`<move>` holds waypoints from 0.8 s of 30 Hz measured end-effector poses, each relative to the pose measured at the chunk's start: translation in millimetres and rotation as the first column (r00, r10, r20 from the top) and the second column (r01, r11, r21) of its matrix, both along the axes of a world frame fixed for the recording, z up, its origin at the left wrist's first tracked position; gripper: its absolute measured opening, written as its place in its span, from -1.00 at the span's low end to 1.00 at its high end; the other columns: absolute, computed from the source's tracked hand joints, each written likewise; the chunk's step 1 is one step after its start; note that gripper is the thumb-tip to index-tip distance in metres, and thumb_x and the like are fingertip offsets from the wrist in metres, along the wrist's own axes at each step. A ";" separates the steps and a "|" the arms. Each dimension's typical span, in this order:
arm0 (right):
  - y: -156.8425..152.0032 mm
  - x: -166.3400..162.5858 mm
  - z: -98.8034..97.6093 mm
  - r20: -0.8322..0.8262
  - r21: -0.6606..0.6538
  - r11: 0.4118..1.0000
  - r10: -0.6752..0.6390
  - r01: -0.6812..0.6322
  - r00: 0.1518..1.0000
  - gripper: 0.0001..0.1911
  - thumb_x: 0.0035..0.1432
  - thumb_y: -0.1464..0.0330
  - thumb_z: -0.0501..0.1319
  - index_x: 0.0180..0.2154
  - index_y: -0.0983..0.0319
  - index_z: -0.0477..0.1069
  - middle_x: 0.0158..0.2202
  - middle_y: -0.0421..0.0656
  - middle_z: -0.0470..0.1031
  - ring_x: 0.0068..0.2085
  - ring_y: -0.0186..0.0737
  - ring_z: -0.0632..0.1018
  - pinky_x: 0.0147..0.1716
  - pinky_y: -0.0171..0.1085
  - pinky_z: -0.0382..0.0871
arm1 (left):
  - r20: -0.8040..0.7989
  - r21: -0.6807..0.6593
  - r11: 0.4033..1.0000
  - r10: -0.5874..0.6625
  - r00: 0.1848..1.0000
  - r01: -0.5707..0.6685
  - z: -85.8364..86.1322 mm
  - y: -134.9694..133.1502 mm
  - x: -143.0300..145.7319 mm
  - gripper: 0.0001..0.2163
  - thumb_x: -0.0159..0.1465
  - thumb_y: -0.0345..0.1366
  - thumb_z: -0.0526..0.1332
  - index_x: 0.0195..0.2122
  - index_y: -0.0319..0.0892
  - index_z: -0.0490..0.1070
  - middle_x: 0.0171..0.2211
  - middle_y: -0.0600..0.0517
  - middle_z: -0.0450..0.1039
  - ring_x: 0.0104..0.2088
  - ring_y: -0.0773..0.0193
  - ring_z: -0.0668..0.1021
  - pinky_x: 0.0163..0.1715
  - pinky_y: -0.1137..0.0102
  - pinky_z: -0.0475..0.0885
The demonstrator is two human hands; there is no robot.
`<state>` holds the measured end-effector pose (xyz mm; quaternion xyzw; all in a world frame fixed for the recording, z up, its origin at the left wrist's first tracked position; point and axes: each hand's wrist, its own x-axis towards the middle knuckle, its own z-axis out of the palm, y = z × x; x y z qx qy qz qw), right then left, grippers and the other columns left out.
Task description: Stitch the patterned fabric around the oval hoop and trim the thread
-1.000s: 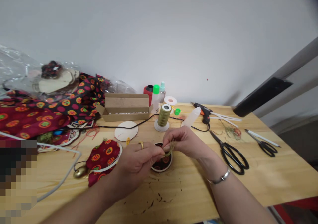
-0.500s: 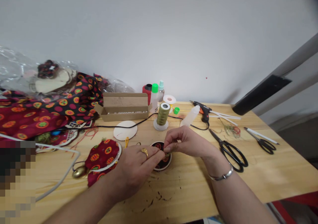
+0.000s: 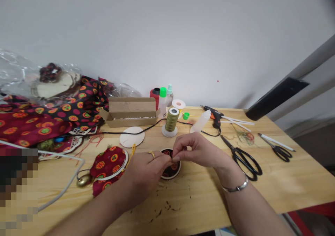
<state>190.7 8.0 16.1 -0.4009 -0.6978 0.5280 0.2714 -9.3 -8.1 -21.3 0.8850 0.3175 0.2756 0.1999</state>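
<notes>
My left hand (image 3: 148, 168), with a gold ring, reaches over a small round disc (image 3: 171, 171) of black patterned fabric with a pale rim. Its thumb and fingers are pinched together at the disc's upper middle. From the other side my right hand (image 3: 195, 150) meets it, thumb and forefinger pressed together, fingertips touching or nearly touching the left ones. Whatever lies between the fingertips is too small or hidden to name. Left of the hands rests a piece of red patterned fabric (image 3: 110, 162) on a white-rimmed round, beside a brass bell (image 3: 84, 180).
Behind the hands stand an olive thread spool (image 3: 171, 120), a tilted white bottle (image 3: 201, 121) and an open cardboard box (image 3: 132, 121). A glue gun (image 3: 213, 115), large black scissors (image 3: 242, 159) and smaller scissors (image 3: 278, 150) lie right. Patterned cloth (image 3: 31, 124) is heaped left; a black cable (image 3: 123, 134) crosses behind.
My left fingers have drawn together and rolled inward, so more of the black disc shows below them. A greenish bit seen at the fingertips is now hidden. My right hand has barely moved.
</notes>
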 end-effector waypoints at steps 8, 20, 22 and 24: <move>-2.6 -3.9 -2.9 0.060 0.255 0.967 -0.044 0.027 0.997 -0.95 0.02 0.40 0.30 -0.45 0.26 0.53 -0.43 -0.20 0.43 -0.40 -0.36 0.43 -0.38 -0.33 0.33 | -0.005 -0.096 0.994 0.055 0.998 -0.055 5.4 1.3 3.9 -0.80 0.26 -0.38 0.07 -0.43 -0.19 0.45 -0.63 0.13 0.39 -0.60 0.41 0.42 -0.56 0.51 0.23; -10.8 -22.6 -15.0 0.076 0.628 0.770 -0.208 0.115 0.975 -0.89 0.08 0.46 0.20 -0.48 0.24 0.40 -0.46 -0.17 0.39 -0.33 -0.26 0.38 -0.31 -0.26 0.29 | 0.054 0.068 0.972 0.222 0.974 -0.225 1.6 2.6 1.3 -0.83 0.19 -0.42 0.09 -0.34 -0.18 0.48 -0.57 0.09 0.48 -0.55 0.34 0.48 -0.52 0.48 0.28; -12.6 -25.9 -17.1 0.059 0.632 0.760 -0.246 0.155 0.968 -0.90 0.07 0.48 0.20 -0.48 0.24 0.40 -0.47 -0.18 0.38 -0.34 -0.26 0.38 -0.32 -0.26 0.29 | 0.063 0.124 0.963 0.235 0.970 -0.241 1.3 2.5 1.2 -0.82 0.20 -0.42 0.08 -0.35 -0.18 0.49 -0.58 0.09 0.46 -0.56 0.34 0.47 -0.54 0.48 0.27; -14.4 -28.7 -18.2 0.036 0.633 0.751 -0.273 0.189 0.961 -0.90 0.07 0.48 0.20 -0.48 0.23 0.39 -0.48 -0.18 0.38 -0.35 -0.26 0.39 -0.32 -0.26 0.29 | 0.069 0.150 0.956 0.245 0.967 -0.253 1.0 2.2 1.1 -0.82 0.21 -0.41 0.07 -0.35 -0.18 0.48 -0.59 0.09 0.45 -0.57 0.35 0.46 -0.55 0.48 0.26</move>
